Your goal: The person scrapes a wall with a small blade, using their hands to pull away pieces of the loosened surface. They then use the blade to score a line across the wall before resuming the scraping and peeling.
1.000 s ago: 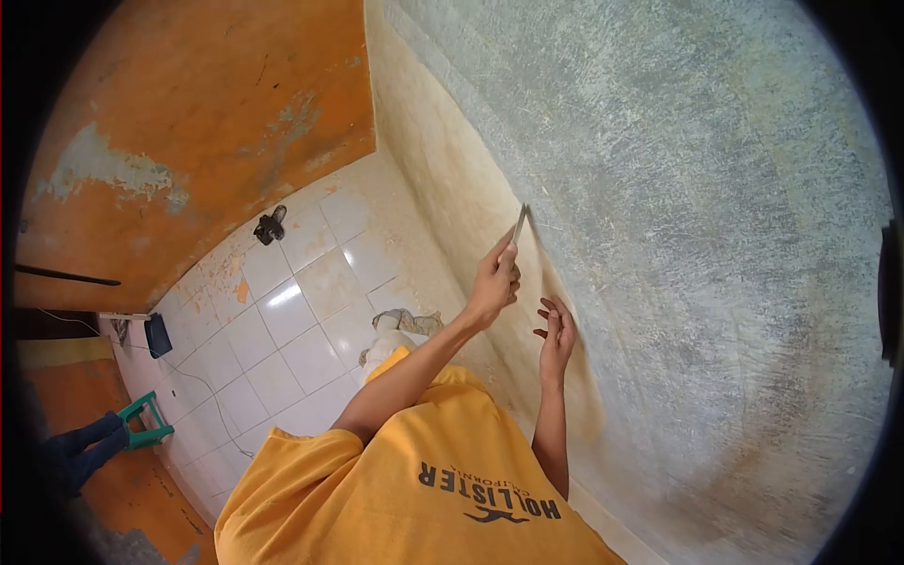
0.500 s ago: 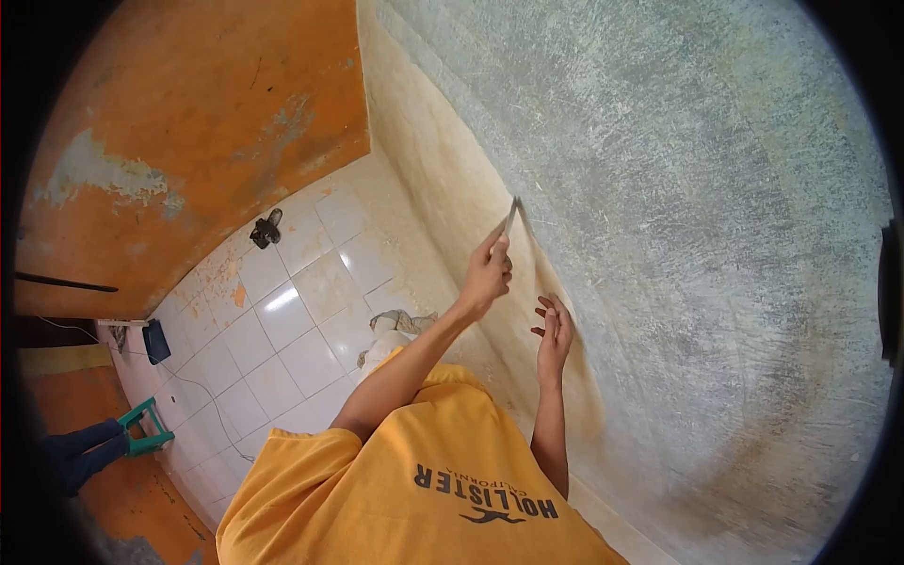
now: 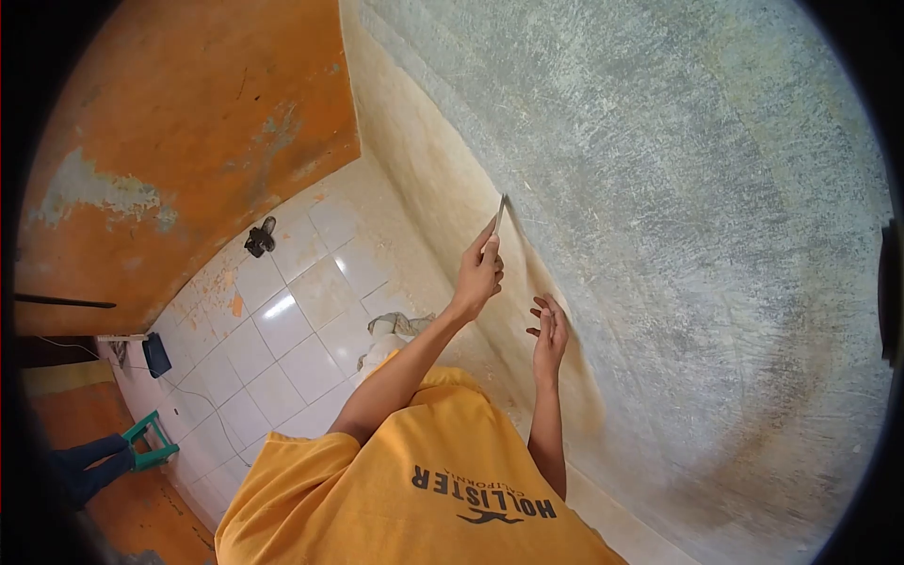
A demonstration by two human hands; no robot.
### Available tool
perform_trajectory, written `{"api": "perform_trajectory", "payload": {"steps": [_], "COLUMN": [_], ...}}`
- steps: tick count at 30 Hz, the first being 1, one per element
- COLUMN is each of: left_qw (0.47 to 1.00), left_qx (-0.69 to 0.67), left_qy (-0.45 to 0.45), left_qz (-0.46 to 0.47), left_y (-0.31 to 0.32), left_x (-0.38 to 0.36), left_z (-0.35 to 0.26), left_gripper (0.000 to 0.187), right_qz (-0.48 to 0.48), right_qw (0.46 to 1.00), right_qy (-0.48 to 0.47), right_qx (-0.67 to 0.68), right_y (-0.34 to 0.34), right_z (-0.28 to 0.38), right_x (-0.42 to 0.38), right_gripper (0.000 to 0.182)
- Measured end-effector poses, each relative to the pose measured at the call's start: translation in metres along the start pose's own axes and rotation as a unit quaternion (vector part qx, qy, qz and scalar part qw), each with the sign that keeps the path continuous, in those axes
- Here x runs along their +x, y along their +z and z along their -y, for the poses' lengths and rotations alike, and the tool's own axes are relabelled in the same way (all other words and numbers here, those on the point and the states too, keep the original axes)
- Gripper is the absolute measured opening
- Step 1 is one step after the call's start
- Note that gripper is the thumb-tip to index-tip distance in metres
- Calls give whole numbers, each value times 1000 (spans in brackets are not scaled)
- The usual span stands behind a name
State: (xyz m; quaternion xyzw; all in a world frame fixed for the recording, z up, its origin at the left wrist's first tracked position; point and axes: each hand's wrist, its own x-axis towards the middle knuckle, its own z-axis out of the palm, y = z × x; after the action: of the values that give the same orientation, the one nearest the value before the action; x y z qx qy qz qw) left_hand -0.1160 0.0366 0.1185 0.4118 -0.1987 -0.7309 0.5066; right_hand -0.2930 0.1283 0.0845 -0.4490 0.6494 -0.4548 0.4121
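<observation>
My left hand (image 3: 478, 279) is closed around a thin metal scraper (image 3: 501, 209), seen nearly edge-on. Its tip meets the wall along the border where the rough grey-green surface (image 3: 678, 188) gives way to a smooth cream strip (image 3: 443, 141). Lower along the same wall, my right hand (image 3: 550, 341) holds nothing; its fingers are loosely bent and apart, close by the cream part. The scraper's handle is hidden inside my left fist.
An orange wall (image 3: 207, 85) with peeled patches meets this wall at a corner. On the white tiled floor (image 3: 273, 367) lie paint flakes and a dark object (image 3: 260, 237). A person's legs (image 3: 94, 461) show beside a green stool (image 3: 151, 443); a blue dustpan-like piece (image 3: 156, 355) lies behind.
My left hand and the scraper have shifted slightly left and down along the border. My right hand stays about where it was, and the whole view has tilted a little.
</observation>
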Motion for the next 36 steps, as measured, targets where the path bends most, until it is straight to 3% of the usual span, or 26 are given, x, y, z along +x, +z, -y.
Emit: {"api": "perform_trajectory", "payload": {"steps": [19,22,23,26,27,30,31,36], "left_qw": [999,1000,998,999,998,998,996,997], "left_qx": [19,12,34,26,40,57,69,65], "left_qy": [19,13,43,34,34,20,54,34], "left_qz": [-21,14,-41,9,-19,12,-29,8], "left_y": [-4,-1,-2,-15,-12,-6,-6,-18], "left_x": [10,3,16,21,20,6,17,21], "left_z": [-12,-2,-5,-19,-12,-8,-8,-28], "left_gripper": [49,50,51,51,51,52,52,50], "right_qz": [19,19,20,20,21,23,21,21], "right_qw": [1000,1000,1000,1000,1000,1000,1000,1000], "right_qy": [-5,-7,-5,-1,-3,-8,-7,-2], "right_qx": [-1,-2,2,1,1,-9,-6,3], "right_y": [5,7,8,7,9,13,14,17], "right_z": [-2,-5,-5,-3,-2,-5,-2,-3], "right_x": [5,11,11,7,9,13,15,15], "right_gripper": [50,50,50,51,51,52,52,51]}}
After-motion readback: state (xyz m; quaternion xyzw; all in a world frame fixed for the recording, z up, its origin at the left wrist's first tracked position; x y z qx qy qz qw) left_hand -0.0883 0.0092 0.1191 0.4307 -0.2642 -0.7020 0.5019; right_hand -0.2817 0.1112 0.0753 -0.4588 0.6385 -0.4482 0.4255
